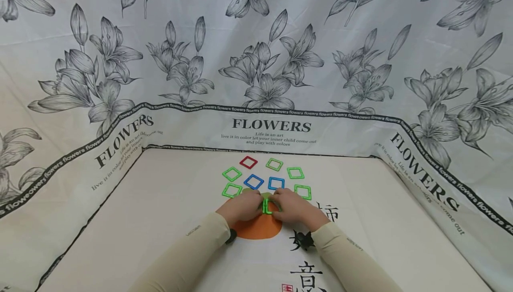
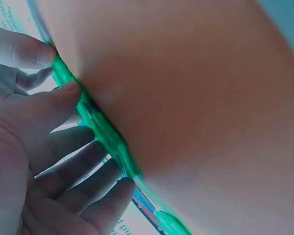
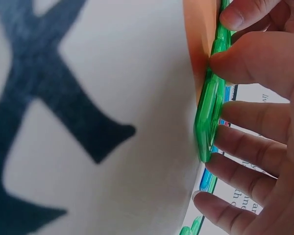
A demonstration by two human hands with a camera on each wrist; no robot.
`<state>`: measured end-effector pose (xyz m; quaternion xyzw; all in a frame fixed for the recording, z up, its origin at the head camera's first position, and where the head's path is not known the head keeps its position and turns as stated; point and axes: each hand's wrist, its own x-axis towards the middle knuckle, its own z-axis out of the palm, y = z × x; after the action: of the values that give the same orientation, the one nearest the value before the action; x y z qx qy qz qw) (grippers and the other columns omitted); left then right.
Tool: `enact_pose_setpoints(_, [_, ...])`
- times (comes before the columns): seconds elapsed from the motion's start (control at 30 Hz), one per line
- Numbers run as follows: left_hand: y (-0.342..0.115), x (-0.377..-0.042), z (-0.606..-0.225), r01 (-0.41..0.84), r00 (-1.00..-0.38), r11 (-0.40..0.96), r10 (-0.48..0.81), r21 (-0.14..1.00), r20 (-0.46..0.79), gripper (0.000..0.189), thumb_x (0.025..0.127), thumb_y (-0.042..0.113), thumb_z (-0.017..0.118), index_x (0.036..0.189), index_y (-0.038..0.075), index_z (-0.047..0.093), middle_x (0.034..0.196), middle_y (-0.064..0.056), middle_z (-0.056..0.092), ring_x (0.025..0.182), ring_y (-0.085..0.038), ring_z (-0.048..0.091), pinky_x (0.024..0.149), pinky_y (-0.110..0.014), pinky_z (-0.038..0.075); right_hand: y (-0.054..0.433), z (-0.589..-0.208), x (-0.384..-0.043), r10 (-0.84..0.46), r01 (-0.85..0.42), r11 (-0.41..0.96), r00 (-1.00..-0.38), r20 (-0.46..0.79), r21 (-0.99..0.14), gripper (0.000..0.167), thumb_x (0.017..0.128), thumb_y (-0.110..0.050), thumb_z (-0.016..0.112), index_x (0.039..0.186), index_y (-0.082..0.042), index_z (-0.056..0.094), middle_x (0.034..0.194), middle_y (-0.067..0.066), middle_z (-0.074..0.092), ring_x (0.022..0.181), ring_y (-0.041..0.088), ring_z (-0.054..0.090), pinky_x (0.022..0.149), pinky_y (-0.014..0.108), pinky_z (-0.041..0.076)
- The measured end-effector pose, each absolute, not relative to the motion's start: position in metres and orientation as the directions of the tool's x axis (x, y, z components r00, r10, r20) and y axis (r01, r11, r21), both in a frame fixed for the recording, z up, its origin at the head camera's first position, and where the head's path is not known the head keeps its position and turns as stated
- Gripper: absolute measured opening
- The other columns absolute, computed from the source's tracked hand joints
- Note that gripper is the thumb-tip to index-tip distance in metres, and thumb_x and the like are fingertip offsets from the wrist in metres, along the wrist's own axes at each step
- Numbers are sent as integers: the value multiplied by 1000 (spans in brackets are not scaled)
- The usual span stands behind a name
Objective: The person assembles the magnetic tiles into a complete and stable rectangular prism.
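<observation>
Over the orange persimmon print [image 1: 258, 232], both hands meet around green magnetic tiles [image 1: 266, 206], square open frames seen edge-on. My left hand [image 1: 243, 205] pinches them from the left, its thumb on the near face and its fingers along the edge in the left wrist view. From the other side my right hand [image 1: 294, 208] pinches the same green pieces [image 3: 209, 115], thumb above and fingers spread behind. The two thumbs lie close together. More than one green frame seems stacked or joined there; how many I cannot tell.
Beyond the hands lie loose square tiles: a red one [image 1: 248, 162], two blue ones, including the left blue tile [image 1: 254, 181], and several green ones, such as the right green tile [image 1: 302, 192]. Black characters [image 1: 306, 276] mark the pale cloth. A flowered curtain [image 1: 272, 83] encloses the table.
</observation>
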<state>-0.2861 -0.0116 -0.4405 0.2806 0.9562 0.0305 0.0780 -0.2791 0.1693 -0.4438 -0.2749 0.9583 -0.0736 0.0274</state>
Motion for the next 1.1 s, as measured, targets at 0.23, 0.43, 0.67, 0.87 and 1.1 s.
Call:
enact_pose_setpoints(0.23, [-11, -286, -441, 521, -836, 847, 532, 105, -135, 26, 97, 34, 57, 109, 13, 68, 101, 0, 58, 84, -14, 49, 84, -28, 50, 170, -444, -281, -519, -509, 844, -855, -21, -168, 45, 86, -29, 68, 127, -10, 64, 116, 3, 61, 102, 17, 53, 94, 37, 49])
enact_pose_setpoints(0.43, [-11, -285, -440, 515, -840, 851, 524, 100, -138, 28, 97, 35, 57, 111, 13, 68, 106, -1, 60, 85, -14, 50, 88, -30, 51, 171, -445, -283, -520, -508, 845, -854, -33, -170, 46, 86, -30, 68, 128, -11, 63, 121, 3, 61, 108, 19, 53, 99, 38, 48])
enact_pose_setpoints(0.67, [-10, -283, -439, 508, -843, 856, 517, 92, -148, 30, 97, 36, 57, 113, 14, 68, 108, -2, 60, 87, -15, 50, 91, -30, 51, 172, -444, -282, -520, -507, 845, -854, -36, -172, 46, 86, -31, 68, 128, -12, 63, 123, 3, 60, 112, 20, 53, 101, 39, 47])
enact_pose_setpoints(0.87, [-11, -284, -440, 522, -837, 848, 530, 90, -136, 28, 97, 35, 57, 111, 13, 68, 106, -1, 60, 86, -14, 50, 88, -29, 51, 170, -442, -284, -536, -525, 836, -843, -35, -157, 43, 87, -28, 69, 126, -10, 64, 119, 3, 61, 106, 18, 54, 97, 37, 49])
enact_pose_setpoints(1.1, [-13, -285, -440, 508, -839, 850, 525, 137, -143, 27, 97, 34, 56, 109, 13, 68, 105, -1, 60, 87, -15, 50, 88, -30, 51, 163, -435, -281, -574, -563, 810, -818, -27, -162, 26, 88, -19, 69, 111, -8, 70, 96, 0, 59, 85, 13, 49, 80, 31, 48])
